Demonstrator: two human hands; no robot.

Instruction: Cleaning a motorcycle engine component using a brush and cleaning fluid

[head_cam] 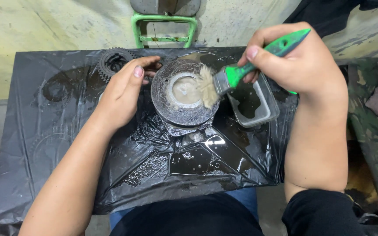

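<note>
— Black plastic sheeting (66, 131), wet and creased, is covering the whole work surface nearest the person; what is pooling on it?

— A dark, shiny liquid is gathering in the folds near the front edge, with small foamy patches in it.

— And what is sitting in the middle of the sheeting?

— A round, dark metal disc-shaped part (184, 94) is lying flat there, looking greasy and wet. Its outer ring is blackish, and a lighter grey recess in the centre is holding a cloudy, pale liquid.

— What is the left hand (125, 89) doing?

— It is resting against the left rim of the disc, fingers curled loosely round the edge and steadying it, thumb pointing away from the person.

— And the right hand (300, 61)?

— It is closed round the green plastic handle of a flat paintbrush (232, 74). The pale, soaked bristles are pressing on the disc's inner ring, on its right side.

— Anything just beside the disc?

— A small clear rectangular plastic tub (254, 102) is standing to its right, touching or nearly touching it, with dark liquid inside.

— Farther back?

— A black toothed metal gear (112, 61) is lying at the far left of the sheeting, behind the left hand. Beyond the table, a green metal frame (162, 28) is standing against a pale, stained wall.
</note>
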